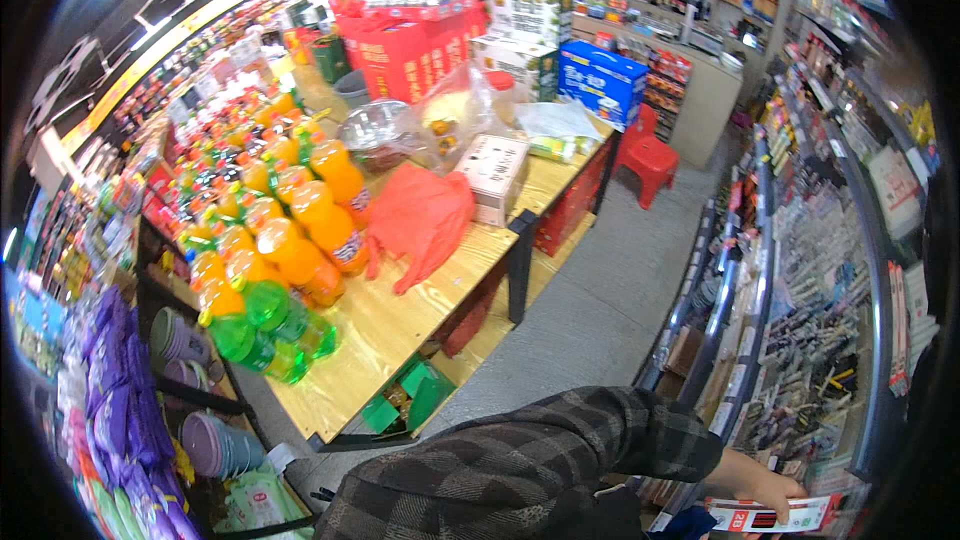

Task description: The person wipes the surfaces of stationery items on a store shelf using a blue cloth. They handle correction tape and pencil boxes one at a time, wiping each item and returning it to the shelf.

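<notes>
My left hand (766, 486), at the end of a dark plaid sleeve, holds a flat white and red pack (772, 516) marked 2B at the lower right. One finger lies over the pack's face. Beside it is the stationery shelf (817, 345), crowded with pens and small wrapped goods. A bit of dark blue cloth (686, 523) shows left of the pack. My right hand cannot be made out; the lower picture edge cuts off the area under the pack.
A wooden display table (420, 307) carries orange soda bottles (311, 202), green bottles (262, 315), a red plastic bag (424, 221) and a carton (491, 172). A red stool (649, 157) stands on the grey aisle floor (585, 292). Buckets (217, 442) sit on lower left shelving.
</notes>
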Tool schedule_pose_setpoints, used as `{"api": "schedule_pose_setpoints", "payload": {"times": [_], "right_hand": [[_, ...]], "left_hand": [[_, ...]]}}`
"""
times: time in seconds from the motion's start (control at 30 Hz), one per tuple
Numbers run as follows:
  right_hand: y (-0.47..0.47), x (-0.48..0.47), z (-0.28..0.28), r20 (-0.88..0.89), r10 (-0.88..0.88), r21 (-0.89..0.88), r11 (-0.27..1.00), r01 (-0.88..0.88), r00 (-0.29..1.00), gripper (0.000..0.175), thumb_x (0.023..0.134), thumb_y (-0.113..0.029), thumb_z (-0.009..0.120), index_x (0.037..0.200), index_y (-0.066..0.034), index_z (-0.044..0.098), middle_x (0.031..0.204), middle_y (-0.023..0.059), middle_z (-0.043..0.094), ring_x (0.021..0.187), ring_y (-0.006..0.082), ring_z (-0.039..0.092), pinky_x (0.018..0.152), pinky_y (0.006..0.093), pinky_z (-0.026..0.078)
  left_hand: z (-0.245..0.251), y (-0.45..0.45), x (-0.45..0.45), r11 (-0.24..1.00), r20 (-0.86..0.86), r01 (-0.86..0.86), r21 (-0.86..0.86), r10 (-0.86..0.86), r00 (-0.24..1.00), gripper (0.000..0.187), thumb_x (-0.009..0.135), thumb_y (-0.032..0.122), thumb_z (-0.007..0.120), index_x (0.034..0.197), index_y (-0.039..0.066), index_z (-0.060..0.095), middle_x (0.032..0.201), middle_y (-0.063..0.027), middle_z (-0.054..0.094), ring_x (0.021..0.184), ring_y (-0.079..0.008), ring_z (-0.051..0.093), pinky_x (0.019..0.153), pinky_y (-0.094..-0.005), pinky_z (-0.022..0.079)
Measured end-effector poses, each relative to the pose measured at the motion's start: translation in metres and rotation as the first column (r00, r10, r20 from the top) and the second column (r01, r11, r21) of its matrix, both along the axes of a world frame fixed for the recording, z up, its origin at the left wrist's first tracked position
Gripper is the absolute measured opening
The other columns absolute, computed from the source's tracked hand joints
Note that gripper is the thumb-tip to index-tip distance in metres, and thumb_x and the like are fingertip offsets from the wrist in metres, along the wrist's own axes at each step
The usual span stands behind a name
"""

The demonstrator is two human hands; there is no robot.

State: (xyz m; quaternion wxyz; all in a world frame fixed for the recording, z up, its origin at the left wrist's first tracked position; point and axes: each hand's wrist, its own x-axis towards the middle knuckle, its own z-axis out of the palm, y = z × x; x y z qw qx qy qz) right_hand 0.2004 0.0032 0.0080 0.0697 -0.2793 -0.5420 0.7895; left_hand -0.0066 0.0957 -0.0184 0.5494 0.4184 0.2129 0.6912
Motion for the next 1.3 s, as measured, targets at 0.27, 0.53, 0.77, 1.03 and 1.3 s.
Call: {"api": "schedule_pose_setpoints", "payload": {"times": [0.27,0.53,0.77,1.03,1.3], "right_hand": [[-0.020,-0.034,0.012,-0.048,0.131,0.289,0.951,-0.111,0.990,0.039,0.096,-0.024,0.057,0.121,0.0057,0.060,0.115,0.0189,0.064,0.105,0.0295,0.058,0.098,0.0402,0.043],[-0.044,-0.112,0.087,-0.269,0.386,0.961,0.164,0.222,0.882,0.028,0.089,-0.019,0.071,0.107,0.0028,0.067,0.103,0.0182,0.067,0.093,0.0319,0.063,0.088,0.0395,0.049],[-0.091,-0.152,0.101,-0.086,0.421,0.889,0.442,-0.121,0.903,0.033,0.097,-0.031,0.057,0.108,0.0005,0.055,0.093,0.0079,0.054,0.086,0.0171,0.048,0.080,0.0309,0.041],[-0.143,-0.168,0.138,-0.082,0.601,0.889,0.404,-0.214,0.795,0.029,0.098,-0.026,0.052,0.086,0.0002,0.050,0.073,0.0039,0.045,0.070,0.0126,0.040,0.064,0.0289,0.035],[-0.142,-0.180,0.096,-0.178,0.582,0.862,0.481,-0.159,0.794,0.024,0.097,-0.023,0.055,0.095,0.0009,0.058,0.074,0.0059,0.052,0.069,0.0130,0.046,0.064,0.0287,0.041]], "left_hand": [[0.019,-0.225,-0.016,0.922,0.039,-0.261,-0.285,0.283,0.958,0.066,0.098,0.050,0.050,0.152,0.031,0.018,0.115,-0.0089,0.049,0.082,-0.0214,0.062,0.067,-0.0429,0.057],[0.044,-0.286,-0.003,0.782,-0.574,-0.624,0.004,0.513,0.639,0.068,0.085,0.009,0.058,0.146,-0.001,0.031,0.124,-0.0154,0.054,0.118,-0.0242,0.049,0.104,-0.0379,0.038],[0.066,-0.360,0.001,0.810,-0.378,-0.548,-0.209,0.450,0.809,0.088,0.079,0.019,0.056,0.155,0.003,0.014,0.125,-0.0180,0.050,0.109,-0.0260,0.055,0.090,-0.0393,0.045],[0.080,-0.414,0.006,0.740,-0.394,-0.649,-0.174,0.552,0.735,0.082,0.082,0.010,0.051,0.156,0.008,0.013,0.096,-0.0105,0.058,0.073,-0.0174,0.059,0.063,-0.0296,0.049],[0.054,-0.434,0.002,0.724,-0.271,-0.684,-0.091,0.643,0.717,0.083,0.088,0.007,0.052,0.158,0.016,0.007,0.090,-0.0084,0.058,0.067,-0.0163,0.060,0.062,-0.0299,0.052]]}}
